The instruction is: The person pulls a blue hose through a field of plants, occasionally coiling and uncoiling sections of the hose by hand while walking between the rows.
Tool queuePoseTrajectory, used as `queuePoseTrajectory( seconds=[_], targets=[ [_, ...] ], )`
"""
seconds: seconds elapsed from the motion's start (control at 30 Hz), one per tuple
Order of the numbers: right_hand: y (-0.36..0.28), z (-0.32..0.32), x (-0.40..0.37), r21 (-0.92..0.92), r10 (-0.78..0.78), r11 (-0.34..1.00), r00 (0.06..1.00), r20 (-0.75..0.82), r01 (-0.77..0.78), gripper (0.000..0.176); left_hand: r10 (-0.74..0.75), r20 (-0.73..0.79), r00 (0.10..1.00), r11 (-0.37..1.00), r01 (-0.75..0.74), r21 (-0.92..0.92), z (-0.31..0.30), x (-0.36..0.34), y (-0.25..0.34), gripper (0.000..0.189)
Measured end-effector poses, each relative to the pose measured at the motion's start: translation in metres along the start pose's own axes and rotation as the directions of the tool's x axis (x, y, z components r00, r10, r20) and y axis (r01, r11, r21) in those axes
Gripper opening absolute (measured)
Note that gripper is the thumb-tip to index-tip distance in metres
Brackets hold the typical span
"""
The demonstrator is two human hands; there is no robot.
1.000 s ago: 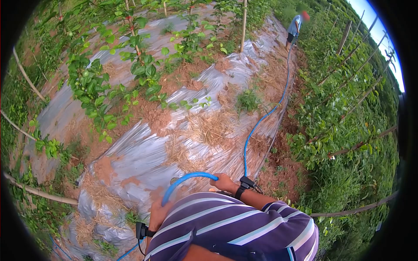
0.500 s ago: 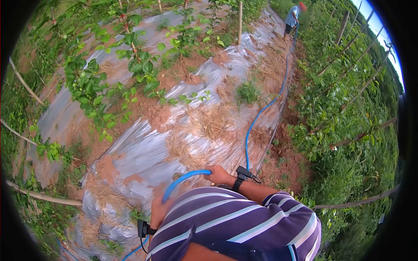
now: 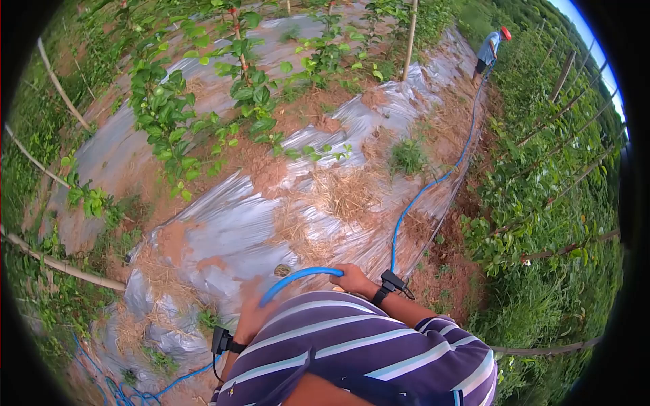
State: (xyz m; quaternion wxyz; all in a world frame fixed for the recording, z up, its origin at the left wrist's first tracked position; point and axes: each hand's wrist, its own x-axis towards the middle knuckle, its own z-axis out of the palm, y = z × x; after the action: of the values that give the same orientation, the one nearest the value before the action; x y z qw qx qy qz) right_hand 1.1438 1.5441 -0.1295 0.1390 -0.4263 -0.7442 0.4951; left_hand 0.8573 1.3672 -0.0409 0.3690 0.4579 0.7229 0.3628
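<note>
A blue hose (image 3: 298, 275) bows in a short arch in front of my striped shirt, between my two hands. My right hand (image 3: 352, 278) is closed around its right end. At the arch's left end, my left hand (image 3: 252, 317) wraps the hose; its fingers are partly blurred. Past my right forearm, the hose runs up the strip of silver plastic sheeting (image 3: 237, 216) towards a distant person (image 3: 487, 51), whose hands are at it. Beyond my left wrist it trails to loose loops on the ground at lower left.
Leafy young trees (image 3: 159, 108) stand on the left among wooden stakes (image 3: 410, 40). Dense green growth (image 3: 548, 203) with leaning poles lines the right side. Dry straw (image 3: 345, 193) and reddish soil lie on the sheeting. Bent poles (image 3: 64, 266) cross the left edge.
The view has shifted, so the scene sits lower and further right. More of the hose loops show at lower left. Both hands stay on the hose, the left one slightly blurred.
</note>
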Motion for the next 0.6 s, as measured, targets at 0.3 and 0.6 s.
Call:
queuePoseTrajectory(
  seconds=[0.3,0.6],
  targets=[
    [-0.013,-0.003,0.0,0.001,0.124,0.992,0.991,0.04,-0.124,0.022,-0.123,0.119,0.985,0.983,0.137,-0.123,-0.016,-0.006,0.046,0.026],
    [-0.014,-0.003,0.01,-0.012,0.094,0.996,0.994,0.049,-0.093,0.02,-0.12,0.119,0.986,0.99,0.128,-0.056,-0.008,-0.001,0.015,0.041]
  ],
)
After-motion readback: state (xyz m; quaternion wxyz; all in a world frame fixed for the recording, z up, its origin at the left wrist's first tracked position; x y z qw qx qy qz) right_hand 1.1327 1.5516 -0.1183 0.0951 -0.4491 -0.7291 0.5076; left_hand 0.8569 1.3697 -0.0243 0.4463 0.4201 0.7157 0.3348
